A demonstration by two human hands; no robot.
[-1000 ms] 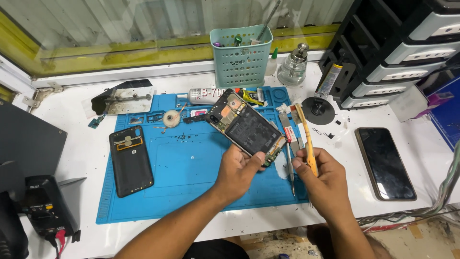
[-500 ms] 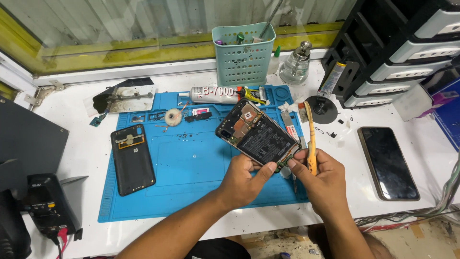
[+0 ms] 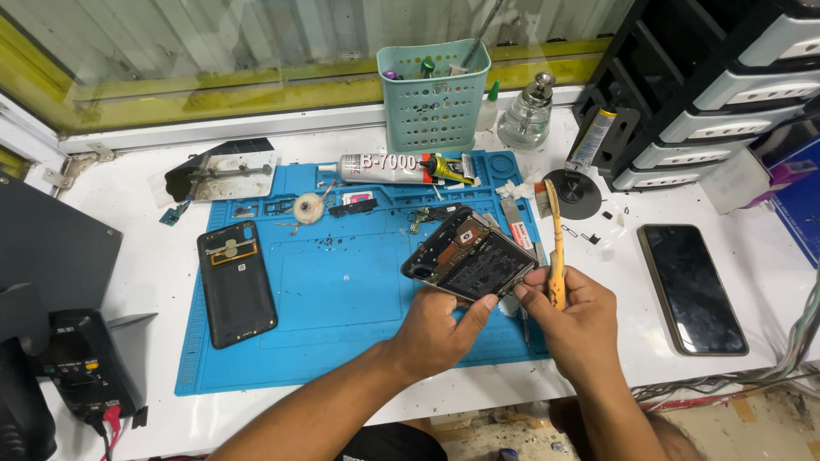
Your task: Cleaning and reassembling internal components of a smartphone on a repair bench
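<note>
An opened phone body (image 3: 468, 258) with its black insides showing is held tilted above the blue work mat (image 3: 342, 290). My left hand (image 3: 440, 329) grips its near edge from below. My right hand (image 3: 574, 320) holds an orange-handled brush (image 3: 555, 243) upright, bristles up, while its fingertips pinch the phone's right corner. The phone's black back cover (image 3: 236, 282) lies flat on the mat's left part.
A teal basket (image 3: 434, 94) of tools, a glue tube (image 3: 376, 166), a glass bottle (image 3: 526, 115) stand behind the mat. A second phone (image 3: 692, 288) lies screen-up at right, beside black drawer units (image 3: 717, 85). A black power supply (image 3: 81, 367) sits at left.
The opened phone has tilted flatter and come lower toward me. My right hand has moved in and now touches its right corner, the brush still held upright.
</note>
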